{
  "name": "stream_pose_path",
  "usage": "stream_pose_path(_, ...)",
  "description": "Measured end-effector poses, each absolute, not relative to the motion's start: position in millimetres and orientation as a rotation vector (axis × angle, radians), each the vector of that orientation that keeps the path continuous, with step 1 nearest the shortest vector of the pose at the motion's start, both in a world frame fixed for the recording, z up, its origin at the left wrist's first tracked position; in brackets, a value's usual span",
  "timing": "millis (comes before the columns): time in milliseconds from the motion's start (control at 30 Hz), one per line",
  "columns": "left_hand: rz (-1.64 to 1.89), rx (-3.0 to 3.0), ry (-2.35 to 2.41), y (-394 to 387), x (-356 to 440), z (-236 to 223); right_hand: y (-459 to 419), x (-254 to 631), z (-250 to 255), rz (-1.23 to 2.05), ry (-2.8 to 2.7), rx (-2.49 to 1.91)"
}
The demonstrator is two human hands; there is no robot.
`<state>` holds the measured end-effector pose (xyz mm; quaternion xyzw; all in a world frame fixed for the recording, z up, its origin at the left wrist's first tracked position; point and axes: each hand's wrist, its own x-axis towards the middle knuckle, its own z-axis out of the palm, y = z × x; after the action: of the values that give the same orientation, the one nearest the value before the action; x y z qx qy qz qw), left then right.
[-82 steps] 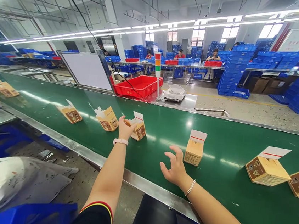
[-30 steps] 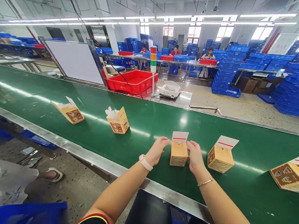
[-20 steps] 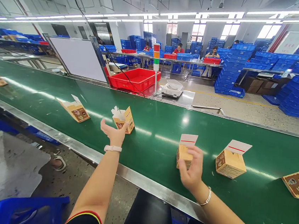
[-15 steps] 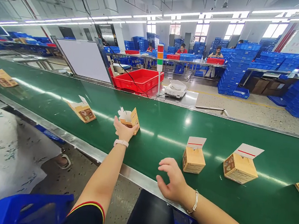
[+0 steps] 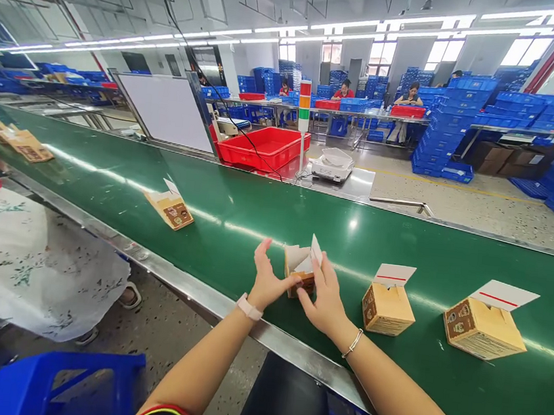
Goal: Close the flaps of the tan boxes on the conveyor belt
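A small cardboard box [image 5: 295,257], brown and tan with white inner flaps standing up, is on the green conveyor belt between my hands. My left hand [image 5: 269,283] is at its left side, fingers spread and raised, with the thumb reaching to the box's near face. My right hand [image 5: 325,300] grips the right side, fingers along the upright white flap and thumb at the front. Parts of the box are hidden behind both hands. To the right stand two boxes with tops folded in and a white red-striped tab up: a nearer box [image 5: 389,310] and a farther-right box [image 5: 485,328].
Another open box [image 5: 170,208] lies on the conveyor belt [image 5: 238,197] to the left, with several more beyond. A co-worker's apron [image 5: 48,263] and a blue stool [image 5: 46,378] are at left. Behind the belt are a red bin [image 5: 263,147], a signal light [image 5: 304,108] and a scale [image 5: 332,166].
My left hand and the box have come rightward along the belt. My right hand has moved up to the box and taken hold of its right side. The left fingers have spread away from it.
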<state>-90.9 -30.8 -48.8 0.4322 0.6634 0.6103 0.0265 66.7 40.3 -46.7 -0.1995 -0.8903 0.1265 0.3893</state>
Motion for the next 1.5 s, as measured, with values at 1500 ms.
stream_pose_path(1500,1.421,1.041,1.512,62.8,14.2,-13.8,100.3,144.5,-63.1,0.859,-1.412,-1.085)
